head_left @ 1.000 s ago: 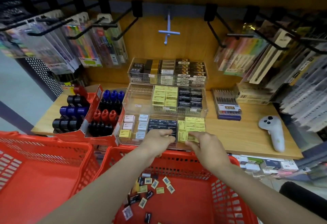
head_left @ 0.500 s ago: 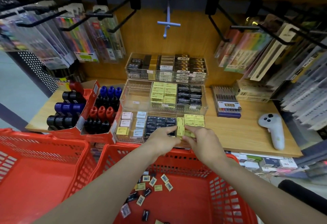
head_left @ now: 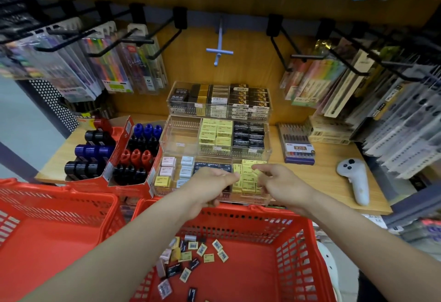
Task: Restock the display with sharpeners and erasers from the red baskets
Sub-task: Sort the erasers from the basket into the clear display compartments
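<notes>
Two hands of ours reach over the near rim of the right red basket (head_left: 250, 213) to the lowest tier of the clear display case (head_left: 214, 196) on the wooden shelf (head_left: 329, 177). Our left hand (head_left: 210, 182) hangs above the black erasers (head_left: 210, 165) in that tier, its fingers bent downward and drawn together, the fingertips reaching the left edge of the yellow erasers (head_left: 248, 178); whether they pinch one we cannot tell, as the back of the hand hides them. Our right hand (head_left: 281, 183) lies just beside it on the right of the yellow stack, forefinger stretched out over the top row, the other fingers loosely curled at the side of the stack, and we cannot tell whether they grip a piece. Left of the black erasers sit pink, pale blue and one yellow eraser in their own compartments. The middle tier holds more yellow and black packs with a bare compartment at its left; the top tier holds black and gold boxes. Below our forearms, loose erasers (head_left: 191, 256) lie scattered on the floor of the right basket, many showing barcodes. The left red basket (head_left: 57, 208) stands beside it. Sharpeners (head_left: 136, 158) in black, blue and red fill the red cardboard trays left of the case. A white controller (head_left: 355, 180) lies on the shelf to the right.
</notes>
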{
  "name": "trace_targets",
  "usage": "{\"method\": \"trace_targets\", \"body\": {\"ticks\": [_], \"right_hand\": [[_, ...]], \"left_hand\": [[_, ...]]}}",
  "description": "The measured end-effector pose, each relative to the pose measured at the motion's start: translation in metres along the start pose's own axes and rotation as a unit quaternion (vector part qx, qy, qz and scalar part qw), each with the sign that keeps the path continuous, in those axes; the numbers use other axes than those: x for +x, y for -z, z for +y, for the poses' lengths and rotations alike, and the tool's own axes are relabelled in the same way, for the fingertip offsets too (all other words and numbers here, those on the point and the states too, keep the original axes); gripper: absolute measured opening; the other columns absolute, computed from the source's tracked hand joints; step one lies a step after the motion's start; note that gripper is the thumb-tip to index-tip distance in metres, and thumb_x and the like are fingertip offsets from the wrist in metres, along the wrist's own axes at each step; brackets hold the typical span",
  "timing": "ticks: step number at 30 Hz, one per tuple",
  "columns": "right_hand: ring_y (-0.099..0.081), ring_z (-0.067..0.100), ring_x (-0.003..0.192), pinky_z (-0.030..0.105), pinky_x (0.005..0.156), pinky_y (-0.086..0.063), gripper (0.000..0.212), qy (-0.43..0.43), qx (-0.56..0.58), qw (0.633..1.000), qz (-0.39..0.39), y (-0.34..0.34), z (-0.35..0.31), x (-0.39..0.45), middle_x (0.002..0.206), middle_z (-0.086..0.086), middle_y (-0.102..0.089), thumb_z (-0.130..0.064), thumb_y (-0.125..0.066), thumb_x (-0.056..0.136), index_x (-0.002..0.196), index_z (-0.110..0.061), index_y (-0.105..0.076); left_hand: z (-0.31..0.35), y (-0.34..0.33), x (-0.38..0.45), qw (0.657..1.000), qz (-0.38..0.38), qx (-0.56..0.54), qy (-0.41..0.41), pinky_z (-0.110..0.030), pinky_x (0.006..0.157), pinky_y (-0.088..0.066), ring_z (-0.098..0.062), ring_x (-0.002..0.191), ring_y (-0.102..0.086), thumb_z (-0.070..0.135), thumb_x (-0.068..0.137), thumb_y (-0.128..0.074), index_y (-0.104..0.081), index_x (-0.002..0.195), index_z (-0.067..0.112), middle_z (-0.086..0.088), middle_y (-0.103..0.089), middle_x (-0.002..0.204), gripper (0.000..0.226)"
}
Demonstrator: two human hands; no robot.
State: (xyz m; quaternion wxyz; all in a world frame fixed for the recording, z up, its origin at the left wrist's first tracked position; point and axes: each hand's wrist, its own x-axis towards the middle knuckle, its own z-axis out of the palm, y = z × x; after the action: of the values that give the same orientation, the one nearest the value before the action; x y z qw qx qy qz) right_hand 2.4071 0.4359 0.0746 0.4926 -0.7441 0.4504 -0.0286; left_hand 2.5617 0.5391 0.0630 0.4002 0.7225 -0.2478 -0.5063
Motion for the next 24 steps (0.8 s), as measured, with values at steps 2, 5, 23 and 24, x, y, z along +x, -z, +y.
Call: {"method": "trace_targets", "body": {"ticks": [2, 5, 23, 24], "right_hand": [[-0.064, 0.018, 0.076, 0.036, 0.065, -0.052, 0.037, 0.058, -0.017, 0.998, 0.009, 0.0, -0.008, -0.008, 0.092, -0.004, -0.062, -0.013, -0.052, 0.1, 0.136, -0.02, -0.053], [-0.072, 0.011, 0.079, 0.039, 0.076, -0.059, 0.031, 0.111, 0.064, 0.991, 0.043, -0.003, -0.012, -0.014, 0.107, -0.004, -0.061, -0.007, -0.067, 0.091, 0.115, -0.026, -0.059], [-0.052, -0.005, 0.07, -0.004, 0.067, -0.038, 0.03, 0.172, -0.149, 0.945, 0.236, -0.014, 0.035, 0.043, 0.098, 0.001, -0.067, -0.016, -0.076, 0.082, 0.112, -0.011, -0.071], [-0.052, -0.004, 0.069, -0.003, 0.069, -0.039, 0.03, 0.177, -0.149, 0.942, 0.242, -0.018, 0.035, 0.046, 0.099, 0.002, -0.067, -0.016, -0.076, 0.082, 0.112, -0.011, -0.071]], "left_hand": [[0.004, -0.002, -0.004, 0.999, -0.021, -0.021, 0.011, -0.022, 0.053, -0.042, -0.012, 0.055, -0.044, 0.049, 0.087, -0.069, -0.073, 0.102, 0.024, 0.007, -0.049, 0.063, 0.03], [0.009, -0.007, -0.008, 0.998, -0.042, -0.051, 0.023, -0.023, 0.053, -0.043, -0.012, 0.056, -0.042, 0.05, 0.087, -0.068, -0.073, 0.102, 0.021, 0.003, -0.047, 0.068, 0.032], [0.02, 0.003, 0.003, 0.96, 0.012, -0.259, 0.109, -0.023, 0.044, -0.036, -0.014, 0.057, -0.039, 0.033, 0.1, -0.042, -0.072, 0.102, 0.007, 0.001, -0.046, 0.065, 0.04], [0.02, 0.003, 0.002, 0.954, 0.004, -0.276, 0.114, -0.023, 0.044, -0.035, -0.014, 0.055, -0.038, 0.028, 0.099, -0.037, -0.072, 0.103, 0.005, 0.001, -0.046, 0.06, 0.043]]}}
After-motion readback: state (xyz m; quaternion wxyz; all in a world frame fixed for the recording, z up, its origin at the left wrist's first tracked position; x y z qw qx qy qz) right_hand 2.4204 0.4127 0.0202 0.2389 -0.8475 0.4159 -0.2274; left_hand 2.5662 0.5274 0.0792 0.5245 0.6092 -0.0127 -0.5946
